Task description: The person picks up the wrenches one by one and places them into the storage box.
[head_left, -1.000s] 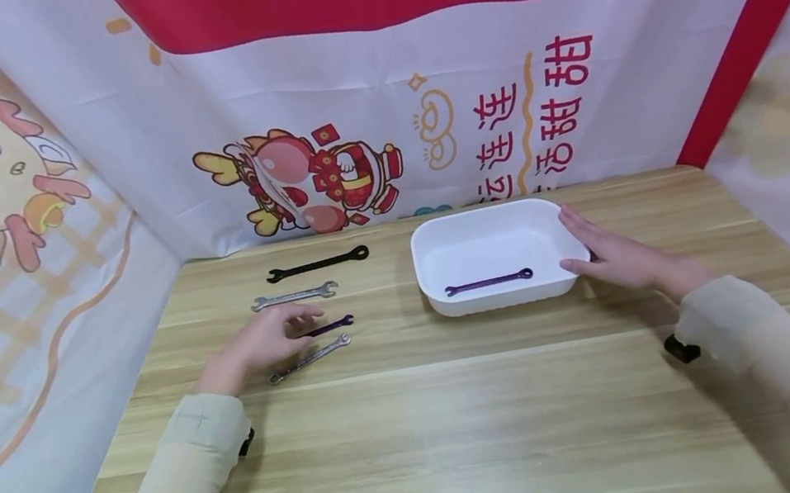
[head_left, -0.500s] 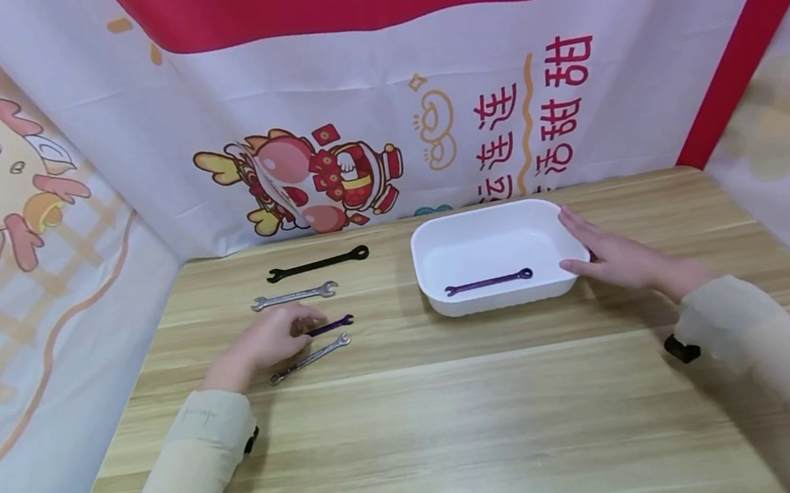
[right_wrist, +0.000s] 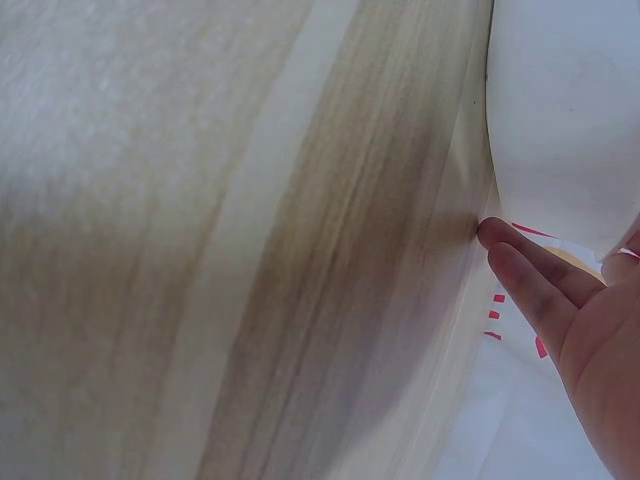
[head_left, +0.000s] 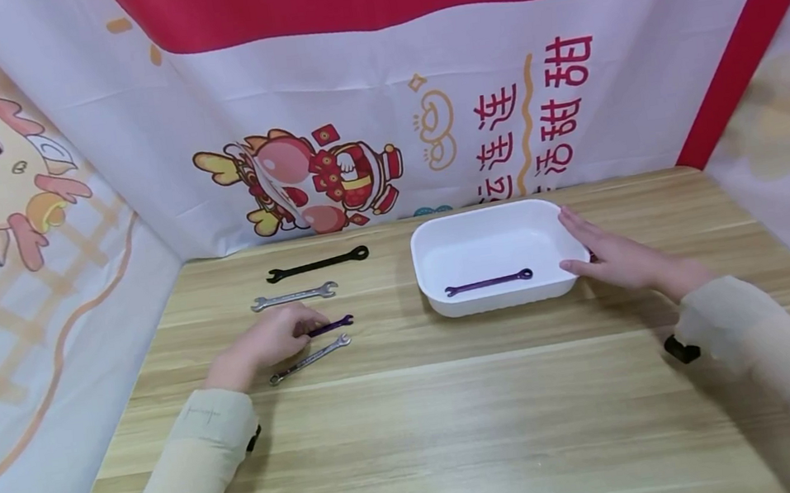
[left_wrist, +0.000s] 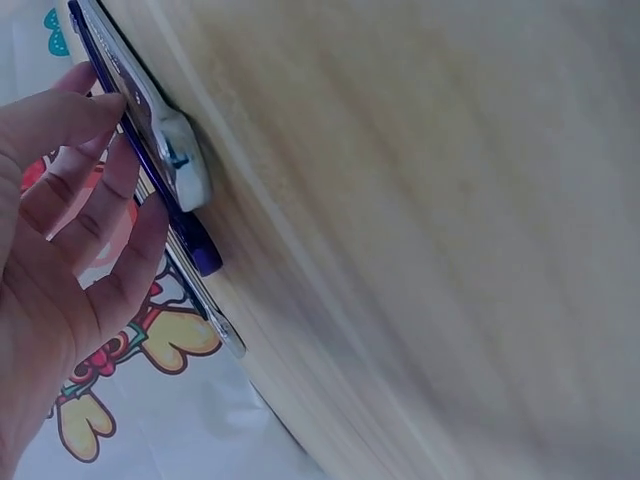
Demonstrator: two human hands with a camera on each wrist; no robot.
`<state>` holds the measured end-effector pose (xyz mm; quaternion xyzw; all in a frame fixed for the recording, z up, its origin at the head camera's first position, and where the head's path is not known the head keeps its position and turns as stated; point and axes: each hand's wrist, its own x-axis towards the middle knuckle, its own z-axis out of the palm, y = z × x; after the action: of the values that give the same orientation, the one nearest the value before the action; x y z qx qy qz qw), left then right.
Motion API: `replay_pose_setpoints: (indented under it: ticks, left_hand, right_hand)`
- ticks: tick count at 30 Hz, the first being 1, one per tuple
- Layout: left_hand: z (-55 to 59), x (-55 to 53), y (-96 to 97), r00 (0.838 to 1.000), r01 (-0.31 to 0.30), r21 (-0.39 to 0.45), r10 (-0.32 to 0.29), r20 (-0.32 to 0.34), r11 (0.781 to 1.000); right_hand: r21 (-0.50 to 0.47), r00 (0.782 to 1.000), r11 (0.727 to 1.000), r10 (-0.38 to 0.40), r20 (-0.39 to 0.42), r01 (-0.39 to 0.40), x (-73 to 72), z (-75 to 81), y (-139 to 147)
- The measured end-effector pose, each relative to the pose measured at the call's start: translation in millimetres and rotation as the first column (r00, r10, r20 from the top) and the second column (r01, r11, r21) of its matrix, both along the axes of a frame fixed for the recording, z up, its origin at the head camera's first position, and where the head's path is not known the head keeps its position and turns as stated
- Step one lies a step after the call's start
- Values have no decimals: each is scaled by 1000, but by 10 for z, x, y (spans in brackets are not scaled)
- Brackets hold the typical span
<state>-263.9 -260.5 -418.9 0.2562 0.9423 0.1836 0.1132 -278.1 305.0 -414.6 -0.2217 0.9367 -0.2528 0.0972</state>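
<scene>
My left hand point(head_left: 268, 340) is over the row of wrenches at the left, pinching a purple combination wrench point(head_left: 334, 325) between thumb and fingers. In the left wrist view the purple wrench point(left_wrist: 160, 165) runs along the fingertips, with the thumb on its near side. Just in front of it lies a silver wrench point(head_left: 310, 359); a silver open-end wrench point(head_left: 294, 296) lies behind. My right hand point(head_left: 617, 255) rests at the right end of a white plastic bin point(head_left: 434, 295), fingers extended along its side and thumb at the rim. Another purple wrench point(head_left: 489, 281) is inside the bin.
At the back of the row a black combination wrench point(head_left: 318, 264) lies on the wooden table point(head_left: 450, 439). A printed cloth point(head_left: 341, 62) hangs behind the table's far edge and along both sides.
Fingers of my left hand have closed onto the purple wrench, with a slight shift of the forearm to the right. The right hand and the bin stay where they were.
</scene>
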Motion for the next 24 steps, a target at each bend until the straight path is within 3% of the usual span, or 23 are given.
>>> replay_pose_setpoints:
  ticks: [18, 24]
  left_hand:
    - [33, 11, 76, 1000, -3, -16, 3, 16, 1000]
    - [26, -1, 97, 999, -31, -11, 32, 26, 999]
  right_hand:
    - [0, 1000, 1000, -4, -8, 4, -5, -7, 4]
    - [0, 1000, 1000, -15, -2, 15, 5, 3, -4]
